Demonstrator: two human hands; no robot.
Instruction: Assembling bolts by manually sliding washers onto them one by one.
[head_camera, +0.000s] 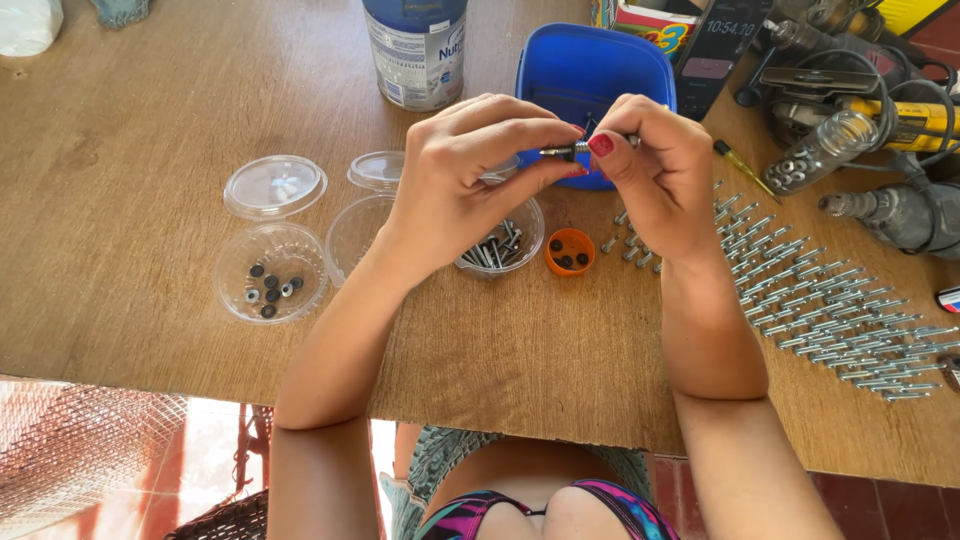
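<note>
My left hand (470, 165) and my right hand (655, 165) meet above the wooden table (150, 250), both pinching one small metal screw (565, 152) held level between the fingertips. Below the hands stands a clear plastic cup with several dark screws (495, 250). An orange cap (570, 251) holding small black washers lies beside it. A clear cup with black and silver washers (271, 273) stands further left. Rows of assembled silver screws (830, 310) lie on the table to the right of my right arm.
A blue plastic container (590, 65) sits behind the hands, a metal tin (415, 50) to its left. Two clear lids (275, 185) lie at the left. Power drills, a small bottle of screws (820, 155) and a screwdriver (745, 168) crowd the far right.
</note>
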